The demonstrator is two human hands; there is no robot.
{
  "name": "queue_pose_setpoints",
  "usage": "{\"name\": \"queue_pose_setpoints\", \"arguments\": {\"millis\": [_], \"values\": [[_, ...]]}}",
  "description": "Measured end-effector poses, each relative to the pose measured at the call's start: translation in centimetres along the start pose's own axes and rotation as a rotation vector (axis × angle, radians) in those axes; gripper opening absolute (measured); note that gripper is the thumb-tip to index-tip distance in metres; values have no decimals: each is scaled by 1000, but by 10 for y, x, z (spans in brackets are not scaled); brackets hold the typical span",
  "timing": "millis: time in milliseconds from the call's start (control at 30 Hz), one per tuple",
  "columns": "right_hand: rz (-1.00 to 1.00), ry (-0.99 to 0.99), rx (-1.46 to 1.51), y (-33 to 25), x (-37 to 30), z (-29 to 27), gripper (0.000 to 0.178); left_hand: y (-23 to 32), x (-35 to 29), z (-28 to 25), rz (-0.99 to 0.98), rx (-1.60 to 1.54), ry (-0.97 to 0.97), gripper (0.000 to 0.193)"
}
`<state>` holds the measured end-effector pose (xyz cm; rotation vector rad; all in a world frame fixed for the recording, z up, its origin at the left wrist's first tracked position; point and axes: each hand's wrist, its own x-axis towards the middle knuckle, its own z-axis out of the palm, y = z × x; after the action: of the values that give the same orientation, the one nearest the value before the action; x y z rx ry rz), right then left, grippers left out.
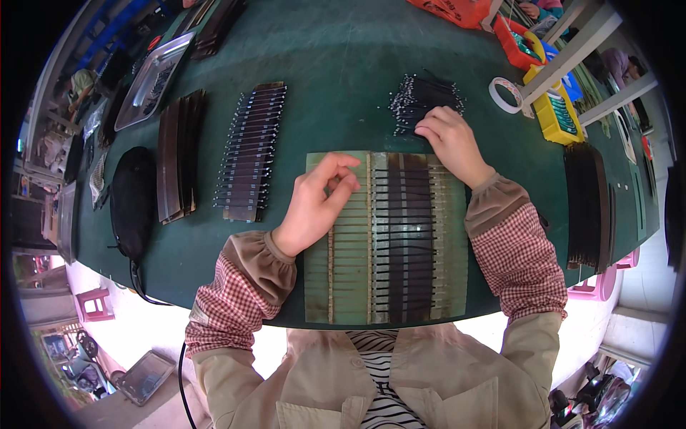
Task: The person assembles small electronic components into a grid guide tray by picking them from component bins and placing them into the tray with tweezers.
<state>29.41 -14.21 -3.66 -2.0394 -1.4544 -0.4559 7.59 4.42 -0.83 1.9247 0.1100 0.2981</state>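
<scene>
A pale green slotted board point(314, 286) lies flat in front of me on the table. Black cords point(407, 236) with small pale ends lie side by side across its right half. Over the upper left part of the board hovers my left hand point(314, 204), thumb and forefinger a little apart, other fingers curled, nothing visible between them. Beyond the board, my right hand point(457, 146) reaches the near edge of a pile of loose black cords point(425, 100). Its fingers are pinched together there; what they hold, if anything, cannot be made out.
Left of the board lie a filled strip of cords point(250, 154), brown strip stacks point(179, 157), a black pouch point(133, 204) and a metal tray point(153, 82). At right are a tape roll point(506, 95), a yellow bin point(557, 118) and a dark bundle point(589, 207). People sit farther off.
</scene>
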Motion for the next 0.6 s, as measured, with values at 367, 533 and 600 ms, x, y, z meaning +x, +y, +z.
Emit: {"name": "queue_pose_setpoints", "arguments": {"millis": [367,533,600], "values": [[441,-198,557,-52,25,-34,36,3,30,5,-190,-394,-109,11],[263,-350,739,-83,18,-25,54,6,34,16,-206,-494,-196,11],[241,-345,694,-87,16,-23,56,4,34,15,-185,-385,-188,10]]}}
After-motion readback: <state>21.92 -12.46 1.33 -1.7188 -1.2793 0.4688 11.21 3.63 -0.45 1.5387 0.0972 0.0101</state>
